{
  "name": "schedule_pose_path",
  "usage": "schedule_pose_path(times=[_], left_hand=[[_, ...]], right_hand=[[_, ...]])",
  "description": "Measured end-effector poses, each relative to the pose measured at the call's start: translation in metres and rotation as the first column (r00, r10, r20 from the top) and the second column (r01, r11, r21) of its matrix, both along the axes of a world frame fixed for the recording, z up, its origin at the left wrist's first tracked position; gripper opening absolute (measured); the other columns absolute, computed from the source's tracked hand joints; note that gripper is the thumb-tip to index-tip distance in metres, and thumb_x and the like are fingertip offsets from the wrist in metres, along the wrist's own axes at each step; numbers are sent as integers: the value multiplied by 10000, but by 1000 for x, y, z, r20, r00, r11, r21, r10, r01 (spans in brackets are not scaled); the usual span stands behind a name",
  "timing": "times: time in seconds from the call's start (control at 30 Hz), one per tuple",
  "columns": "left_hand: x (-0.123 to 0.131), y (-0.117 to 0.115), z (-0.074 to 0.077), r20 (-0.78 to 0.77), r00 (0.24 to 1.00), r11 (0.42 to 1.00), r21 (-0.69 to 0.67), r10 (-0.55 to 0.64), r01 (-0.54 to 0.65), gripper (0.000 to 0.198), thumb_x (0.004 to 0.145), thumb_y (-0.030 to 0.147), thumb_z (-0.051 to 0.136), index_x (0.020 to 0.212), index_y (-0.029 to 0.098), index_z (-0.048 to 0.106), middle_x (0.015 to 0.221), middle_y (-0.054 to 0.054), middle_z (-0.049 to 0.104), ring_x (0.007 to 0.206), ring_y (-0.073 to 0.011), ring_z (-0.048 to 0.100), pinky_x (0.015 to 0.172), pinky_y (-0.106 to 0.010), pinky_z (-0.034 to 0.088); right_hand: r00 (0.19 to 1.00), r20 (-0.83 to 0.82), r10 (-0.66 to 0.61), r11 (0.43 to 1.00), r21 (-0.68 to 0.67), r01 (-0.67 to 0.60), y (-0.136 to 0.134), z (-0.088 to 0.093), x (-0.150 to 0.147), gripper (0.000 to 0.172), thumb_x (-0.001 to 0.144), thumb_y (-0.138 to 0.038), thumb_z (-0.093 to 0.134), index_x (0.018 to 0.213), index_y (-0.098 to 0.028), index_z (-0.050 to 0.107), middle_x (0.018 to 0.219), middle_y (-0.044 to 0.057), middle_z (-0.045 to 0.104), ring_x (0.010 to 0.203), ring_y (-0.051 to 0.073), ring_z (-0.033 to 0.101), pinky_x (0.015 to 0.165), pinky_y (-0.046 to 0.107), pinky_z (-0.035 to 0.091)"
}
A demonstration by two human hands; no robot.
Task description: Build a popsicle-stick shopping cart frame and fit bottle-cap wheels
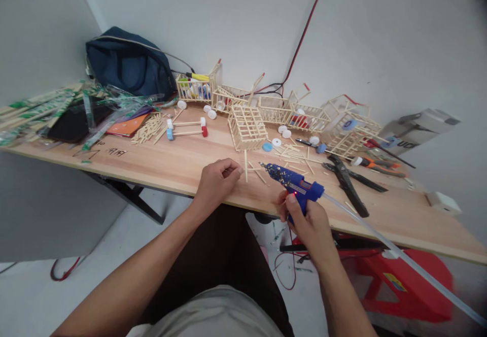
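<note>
My right hand (309,223) is wrapped round the grip of a blue hot glue gun (292,180), whose nozzle points left at a thin wooden stick (245,167) lying on the wooden table (160,162). A long clear glue stick (399,256) trails out of the gun's back to the lower right. My left hand (217,179) rests on the table's front edge with its fingers curled, fingertips close beside that stick; whether they pinch it is hidden. A lattice frame of sticks (248,126) stands just behind.
Several stick frames (342,124) line the wall, with white and blue bottle caps (276,142) and loose sticks scattered. Black pliers (348,184) and an orange-handled tool (375,164) lie right. A blue bag (129,65) and wrapped stick bundles (45,106) sit left. A red stool (399,281) stands below.
</note>
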State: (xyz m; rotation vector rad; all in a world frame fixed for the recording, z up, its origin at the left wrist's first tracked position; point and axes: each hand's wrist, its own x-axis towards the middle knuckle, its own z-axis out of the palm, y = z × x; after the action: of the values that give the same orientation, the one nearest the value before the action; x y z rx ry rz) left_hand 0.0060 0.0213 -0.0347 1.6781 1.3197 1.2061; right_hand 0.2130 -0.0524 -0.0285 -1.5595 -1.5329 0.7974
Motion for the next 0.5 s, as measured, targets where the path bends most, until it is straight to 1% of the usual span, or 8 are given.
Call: schedule_pose_path(times=[0.2, 0.37, 0.5], left_hand=[[0, 0, -3, 20, 1000, 1000, 13, 12, -13, 161, 791, 279, 568, 716, 167, 655, 658, 13, 629, 628, -117, 537, 599, -222, 400], [-1, 0, -3, -6, 999, 999, 15, 38, -38, 165, 797, 269, 561, 718, 164, 661, 677, 5, 649, 636, -117, 548, 609, -224, 404], [0, 0, -1, -17, 999, 999, 13, 47, -47, 159, 795, 265, 562, 717, 166, 660, 682, 6, 649, 639, -116, 550, 611, -221, 403]], right_hand=[[987, 155, -33, 997, 76, 21, -5, 2, -2, 457, 912, -562, 413, 711, -181, 567, 546, 2, 559, 480, 133, 482, 471, 252, 371], [976, 215, -38, 996, 82, 21, -4, -3, 1, 451, 914, -553, 412, 718, -182, 578, 546, 8, 567, 492, 140, 488, 477, 254, 367], [962, 270, -42, 995, 101, 15, -3, -4, 2, 461, 922, -548, 391, 715, -181, 577, 554, 7, 555, 516, 143, 485, 518, 259, 374]])
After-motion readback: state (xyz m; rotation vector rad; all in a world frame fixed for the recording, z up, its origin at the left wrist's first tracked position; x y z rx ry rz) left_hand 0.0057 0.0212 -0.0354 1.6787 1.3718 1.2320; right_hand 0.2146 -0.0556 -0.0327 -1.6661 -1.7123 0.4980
